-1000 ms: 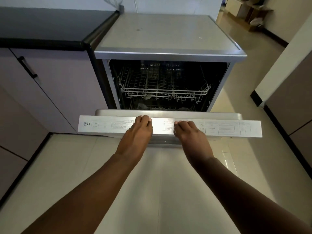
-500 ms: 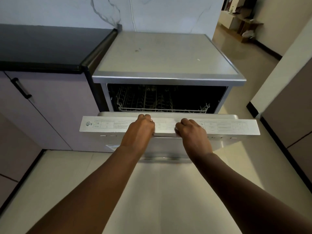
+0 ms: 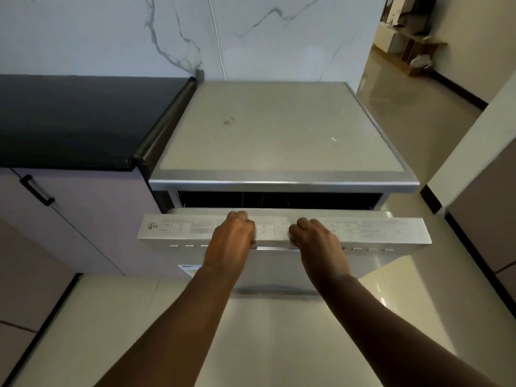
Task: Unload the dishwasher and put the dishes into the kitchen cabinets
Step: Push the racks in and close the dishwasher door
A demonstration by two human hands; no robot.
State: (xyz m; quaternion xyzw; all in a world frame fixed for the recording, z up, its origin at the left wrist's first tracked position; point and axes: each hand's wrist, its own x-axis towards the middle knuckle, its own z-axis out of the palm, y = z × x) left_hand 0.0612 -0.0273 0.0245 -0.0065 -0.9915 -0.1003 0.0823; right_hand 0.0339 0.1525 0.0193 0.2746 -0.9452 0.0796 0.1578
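A silver freestanding dishwasher [image 3: 279, 129] stands in front of me with its door [image 3: 377, 231] tilted nearly upright. Only a narrow dark slit shows between the door's top edge and the body. My left hand [image 3: 233, 241] grips the door's top edge left of centre, fingers curled over it. My right hand [image 3: 317, 241] grips the same edge right of centre. The racks and any dishes inside are hidden from me.
A black countertop [image 3: 72, 118] over mauve cabinets with a black handle [image 3: 36, 189] adjoins the dishwasher on the left. A marble-look wall rises behind. On the right stand tall cabinets [image 3: 483, 208], with a hallway of glossy beige floor tiles [image 3: 413, 113] beyond.
The door has swung up from half open to almost upright with both hands on its top edge. The white wire racks have gone out of sight. My view has risen.
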